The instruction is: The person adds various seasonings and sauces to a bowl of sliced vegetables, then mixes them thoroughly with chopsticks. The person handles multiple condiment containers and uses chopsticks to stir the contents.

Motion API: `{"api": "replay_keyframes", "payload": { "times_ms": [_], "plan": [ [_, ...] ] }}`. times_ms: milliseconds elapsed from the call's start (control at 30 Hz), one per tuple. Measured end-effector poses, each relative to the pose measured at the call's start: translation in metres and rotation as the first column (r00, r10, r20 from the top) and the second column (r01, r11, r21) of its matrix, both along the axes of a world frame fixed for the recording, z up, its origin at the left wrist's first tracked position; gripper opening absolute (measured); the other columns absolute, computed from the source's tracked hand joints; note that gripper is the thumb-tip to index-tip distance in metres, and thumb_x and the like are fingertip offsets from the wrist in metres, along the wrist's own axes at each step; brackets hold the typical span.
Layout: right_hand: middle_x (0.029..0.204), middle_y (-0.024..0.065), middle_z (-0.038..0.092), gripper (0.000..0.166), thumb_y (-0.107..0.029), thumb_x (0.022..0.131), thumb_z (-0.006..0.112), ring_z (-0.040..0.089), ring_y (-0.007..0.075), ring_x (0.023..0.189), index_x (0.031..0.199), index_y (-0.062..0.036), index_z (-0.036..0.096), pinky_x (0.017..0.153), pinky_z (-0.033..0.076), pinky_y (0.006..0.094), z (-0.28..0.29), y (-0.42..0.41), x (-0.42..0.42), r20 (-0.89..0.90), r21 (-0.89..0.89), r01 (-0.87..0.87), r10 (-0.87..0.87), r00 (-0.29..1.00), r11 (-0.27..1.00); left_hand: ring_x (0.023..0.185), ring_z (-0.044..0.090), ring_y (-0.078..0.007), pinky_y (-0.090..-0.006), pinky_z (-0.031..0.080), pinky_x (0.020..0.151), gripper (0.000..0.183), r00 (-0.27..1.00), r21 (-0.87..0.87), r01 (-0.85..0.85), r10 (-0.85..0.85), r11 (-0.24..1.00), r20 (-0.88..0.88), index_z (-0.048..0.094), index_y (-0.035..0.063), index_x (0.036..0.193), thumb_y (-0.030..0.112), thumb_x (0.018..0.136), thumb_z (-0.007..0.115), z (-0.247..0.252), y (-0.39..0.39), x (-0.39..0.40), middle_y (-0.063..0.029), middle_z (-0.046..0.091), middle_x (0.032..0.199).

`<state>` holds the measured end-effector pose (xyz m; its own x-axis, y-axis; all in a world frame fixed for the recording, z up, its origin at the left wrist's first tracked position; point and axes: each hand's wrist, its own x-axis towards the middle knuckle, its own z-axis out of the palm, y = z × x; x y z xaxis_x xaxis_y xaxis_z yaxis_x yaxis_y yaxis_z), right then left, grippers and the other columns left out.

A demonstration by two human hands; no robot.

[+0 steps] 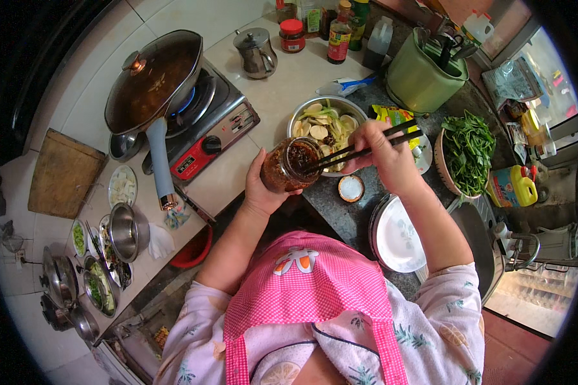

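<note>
My left hand [264, 195] is wrapped around a glass jar [284, 168] of dark reddish-brown chili sauce, tilted with its open mouth toward the right. In my right hand [383, 154] is a pair of black chopsticks [351, 152], their tips inside the jar's mouth. Just beyond the jar stands a steel bowl [296, 113] of sliced pale vegetables and green strips, with a dark dab of sauce on top. The jar and my right hand hide part of this bowl. A round lid [351, 188] lies on the dark counter below it, white inside up.
At left, a covered pan [154, 91] sits over a blue flame on a gas stove [216, 139], its grey handle [159, 154] jutting toward me. Stacked plates [400, 240] and a basket of leafy greens [467, 154] are at right, near the sink [479, 240]. Bottles [339, 41] line the back.
</note>
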<state>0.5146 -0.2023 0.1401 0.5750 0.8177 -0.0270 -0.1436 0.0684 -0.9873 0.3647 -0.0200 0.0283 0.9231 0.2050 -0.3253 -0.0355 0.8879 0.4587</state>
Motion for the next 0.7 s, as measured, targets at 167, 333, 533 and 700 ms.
{"api": "replay_keyframes", "payload": {
  "times_ms": [167, 333, 533, 700],
  "plan": [
    [0.078, 0.0059, 0.054, 0.034, -0.032, 0.096, 0.044, 0.065, 0.0191, 0.066, 0.084, -0.0009, 0.05, 0.059, 0.054, 0.0278, -0.003, 0.003, 0.002, 0.206, -0.012, -0.051, 0.052, 0.977, 0.999, 0.094, 0.059, -0.028, -0.0402, 0.05, 0.055, 0.056, 1.0, 0.05, 0.001, -0.001, 0.999, -0.004, 0.051, 0.0138, 0.121, 0.056, 0.085, 0.041, 0.0, 0.001, 0.001, -0.0112, 0.058, 0.113],
    [0.077, 0.0051, 0.054, 0.033, -0.03, 0.096, 0.046, 0.064, 0.0173, 0.065, 0.083, -0.0004, 0.051, 0.058, 0.054, 0.0271, -0.01, 0.004, 0.006, -0.08, 0.096, 0.159, -0.152, 0.985, 0.983, 0.094, 0.06, -0.0283, -0.0396, 0.05, 0.055, 0.057, 0.999, 0.036, -0.022, 0.022, 0.999, -0.027, 0.05, 0.0118, 0.122, 0.055, 0.087, 0.039, 0.004, 0.0, 0.002, -0.0118, 0.058, 0.114],
    [0.082, 0.009, 0.054, 0.038, -0.038, 0.095, 0.044, 0.063, 0.0213, 0.062, 0.078, -0.0047, 0.045, 0.058, 0.056, 0.0328, -0.021, 0.003, 0.008, -0.186, 0.002, 0.114, -0.111, 0.976, 0.994, 0.094, 0.059, -0.0276, -0.039, 0.05, 0.056, 0.059, 1.0, 0.053, -0.002, 0.001, 0.999, 0.02, 0.05, 0.0111, 0.122, 0.057, 0.087, 0.037, 0.004, 0.0, 0.003, -0.0116, 0.058, 0.113],
    [0.084, 0.01, 0.055, 0.036, -0.042, 0.093, 0.045, 0.063, 0.0226, 0.06, 0.081, -0.0086, 0.045, 0.056, 0.057, 0.0358, -0.04, 0.0, 0.004, -0.531, 0.063, 0.259, -0.187, 0.826, 0.964, 0.095, 0.058, -0.027, -0.0386, 0.049, 0.057, 0.056, 1.0, 0.066, 0.008, -0.008, 0.998, 0.003, 0.05, 0.0127, 0.121, 0.056, 0.087, 0.039, 0.008, -0.001, 0.002, -0.0108, 0.058, 0.113]
  ]
}}
